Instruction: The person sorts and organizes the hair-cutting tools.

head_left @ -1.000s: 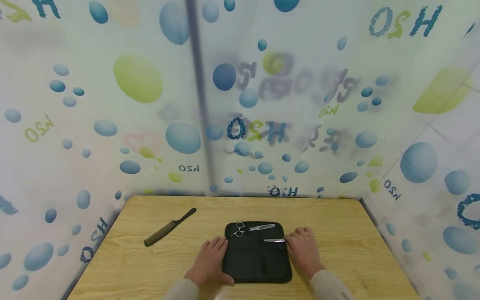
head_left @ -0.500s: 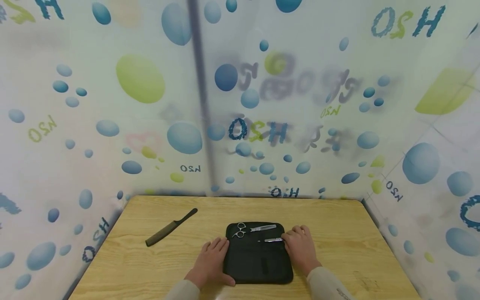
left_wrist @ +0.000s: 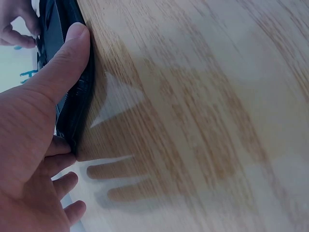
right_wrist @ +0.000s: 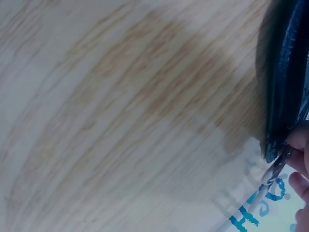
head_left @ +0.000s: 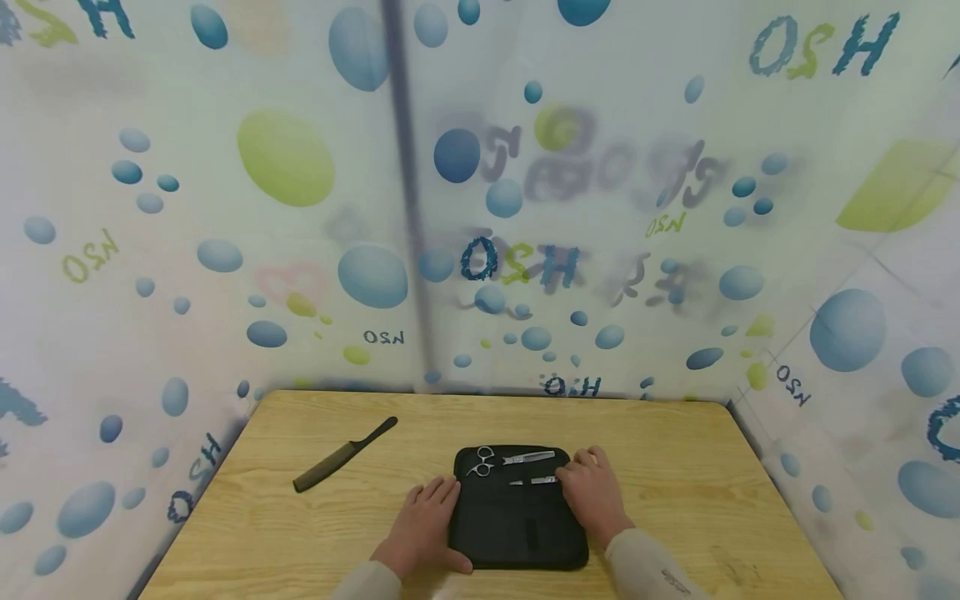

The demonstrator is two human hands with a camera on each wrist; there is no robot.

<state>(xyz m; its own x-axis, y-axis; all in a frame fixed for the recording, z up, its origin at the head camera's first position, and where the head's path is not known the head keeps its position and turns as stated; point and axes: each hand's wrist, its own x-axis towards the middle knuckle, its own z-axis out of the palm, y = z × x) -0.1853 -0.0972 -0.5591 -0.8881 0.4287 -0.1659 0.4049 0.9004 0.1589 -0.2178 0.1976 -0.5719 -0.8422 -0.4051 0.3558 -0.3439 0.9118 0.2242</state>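
Observation:
A black scissors case point(head_left: 510, 533) lies flat on the table. My left hand point(head_left: 423, 525) grips its left side; in the left wrist view the thumb point(left_wrist: 72, 53) lies on the case's edge and the fingers bend against it. Thinning scissors point(head_left: 531, 457) with silver finger rings sit across the upper part of the case. Below them is a second pair of scissors point(head_left: 545, 480), its tip showing left of a dark band. My right hand point(head_left: 596, 498) pinches its handle end at the case's right edge; the fingers hide most of the handles.
A dark comb point(head_left: 337, 461) with a long handle lies on the wooden table point(head_left: 262, 533), left of the case. Behind the table hangs a patterned wall covering point(head_left: 480, 208); similar covering rises at both sides.
My right hand has moved left toward the case, pushing the second scissors leftward, so the tip now emerges past the dark band. The left hand stays on the case.

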